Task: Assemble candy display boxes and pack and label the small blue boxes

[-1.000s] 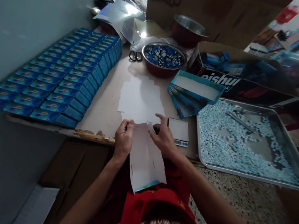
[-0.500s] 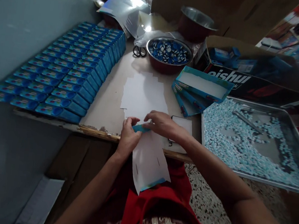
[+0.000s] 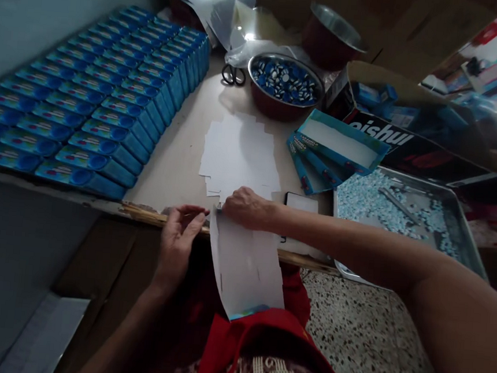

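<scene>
My right hand (image 3: 246, 206) is curled into a fist over the far end of a white card sheet (image 3: 246, 262), at the table's front edge. Its fingertips are hidden, and a small grey-blue bit shows beside the knuckles. The sheet hangs down toward my lap, with slits cut in it and a blue printed strip at its near end. My left hand (image 3: 178, 238) is off the sheet, just to its left, thumb and fingers apart and holding nothing. Beyond the right hand lies a pile of white card blanks (image 3: 240, 157).
Rows of blue boxes (image 3: 108, 99) fill the left side. Scissors (image 3: 233, 75) lie near a bowl of wrapped sweets (image 3: 286, 82). To the right are fanned blue cartons (image 3: 334, 150), a black carton (image 3: 430, 147) and a metal tray (image 3: 470, 235) of pale blue pieces.
My left hand has let go of the blue folded edge and moved left, its fingers parting. My right hand has closed into a fist and shifted slightly left over the sheet's far end.
</scene>
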Demonstrator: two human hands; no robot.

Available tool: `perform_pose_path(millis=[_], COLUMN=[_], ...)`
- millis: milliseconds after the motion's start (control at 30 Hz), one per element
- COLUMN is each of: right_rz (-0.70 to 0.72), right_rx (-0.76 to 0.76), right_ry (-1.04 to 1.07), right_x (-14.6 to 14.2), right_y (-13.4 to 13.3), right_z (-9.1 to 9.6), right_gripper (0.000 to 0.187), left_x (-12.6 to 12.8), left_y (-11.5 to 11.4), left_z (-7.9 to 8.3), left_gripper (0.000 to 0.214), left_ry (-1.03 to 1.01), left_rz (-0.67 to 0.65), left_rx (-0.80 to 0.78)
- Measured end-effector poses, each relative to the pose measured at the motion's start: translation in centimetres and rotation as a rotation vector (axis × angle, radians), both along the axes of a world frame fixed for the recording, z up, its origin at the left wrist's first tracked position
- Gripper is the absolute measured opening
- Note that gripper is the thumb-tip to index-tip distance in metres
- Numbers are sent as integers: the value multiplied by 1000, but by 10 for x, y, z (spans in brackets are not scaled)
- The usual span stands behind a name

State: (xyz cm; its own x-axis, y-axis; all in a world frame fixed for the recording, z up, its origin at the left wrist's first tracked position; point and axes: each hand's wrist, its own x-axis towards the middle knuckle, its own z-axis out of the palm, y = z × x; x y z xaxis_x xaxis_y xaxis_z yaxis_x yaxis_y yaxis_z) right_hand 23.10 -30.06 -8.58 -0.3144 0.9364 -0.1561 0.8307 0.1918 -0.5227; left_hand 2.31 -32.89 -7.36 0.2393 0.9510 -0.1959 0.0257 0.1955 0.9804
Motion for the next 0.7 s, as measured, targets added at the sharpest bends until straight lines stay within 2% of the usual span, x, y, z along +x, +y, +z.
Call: perform_pose_path(millis=[67,167,267,333,400,433,533,600,700], right_rz=[-34,-19,179,329,445,489,540,395,-42], right_rx=[21,67,97,143,223,272,402,458,454], right_ry=[45,26,-138,-283,-410,-457,-507,-450,-292], right_x=[-2,-7,-16,-27,-38,-42,-45,-36,-8], right_y=[1,16,39,51,59,60,56,40,-8], right_z=[-3,2,16,28,39,46,67,79,78], right_gripper=[19,27,28,27,30,32,28,18,17], left_x=[-23,-43,-41,-33,-22,-16,7,22,38], left_y=[3,16,32,39,43,43,39,35,30], left_z=[2,0,-3,-4,-6,-7,-11,-13,-14], left_gripper=[27,28,25,22,23,22,18,19,24], left_ry=[120,280,353,389,445,487,680,830,997], left_rz=[-102,-440,-811,-944,-965,-926,-693,-571,-544], left_rx=[206,572,739,790,870,920,1033,1048,1046])
